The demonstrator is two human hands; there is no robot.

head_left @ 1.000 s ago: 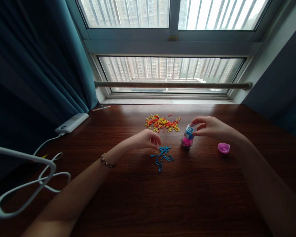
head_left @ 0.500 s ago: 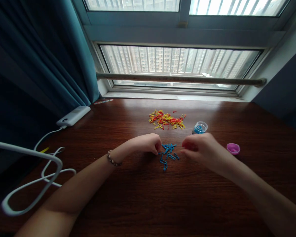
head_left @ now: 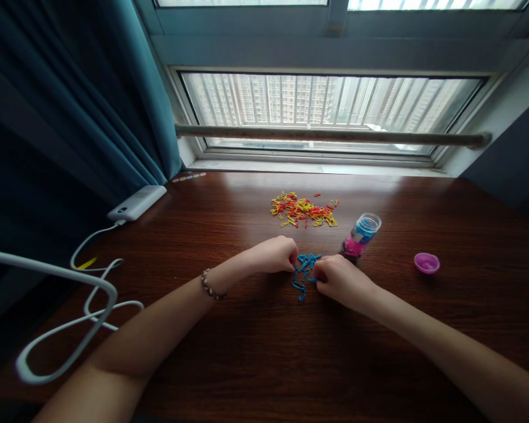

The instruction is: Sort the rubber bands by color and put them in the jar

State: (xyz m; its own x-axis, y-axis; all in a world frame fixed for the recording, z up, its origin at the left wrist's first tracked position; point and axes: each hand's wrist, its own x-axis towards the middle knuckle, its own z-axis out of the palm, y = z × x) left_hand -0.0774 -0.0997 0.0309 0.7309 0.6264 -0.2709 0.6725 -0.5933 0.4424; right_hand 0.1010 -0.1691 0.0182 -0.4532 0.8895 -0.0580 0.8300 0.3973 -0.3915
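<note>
A small loose pile of blue paper clips (head_left: 307, 259) lies on the dark wooden table between my hands. At its left edge, my left hand (head_left: 283, 254) is closed with the fingertips down on the table; whatever they pinch is hidden. My right hand (head_left: 340, 278) is on the right side of the pile, its thumb and fingers pinched on a blue paper clip (head_left: 312, 279) that pokes out to the left. Just behind that hand stands an uncapped clear jar (head_left: 360, 236), filled in layers of blue, pink and something dark.
Red and yellow paper clips (head_left: 303, 210) are spread farther back, towards the window. A pink lid (head_left: 427, 263) lies to the right. On the left are a white power bank (head_left: 137, 202) and a looped white cable (head_left: 66, 272). A metal bar (head_left: 330, 134) crosses the window.
My right hand has moved left and down to the blue pile and its fingers have closed there, uncovering the jar. My left hand stays at the pile. The view has shifted slightly.
</note>
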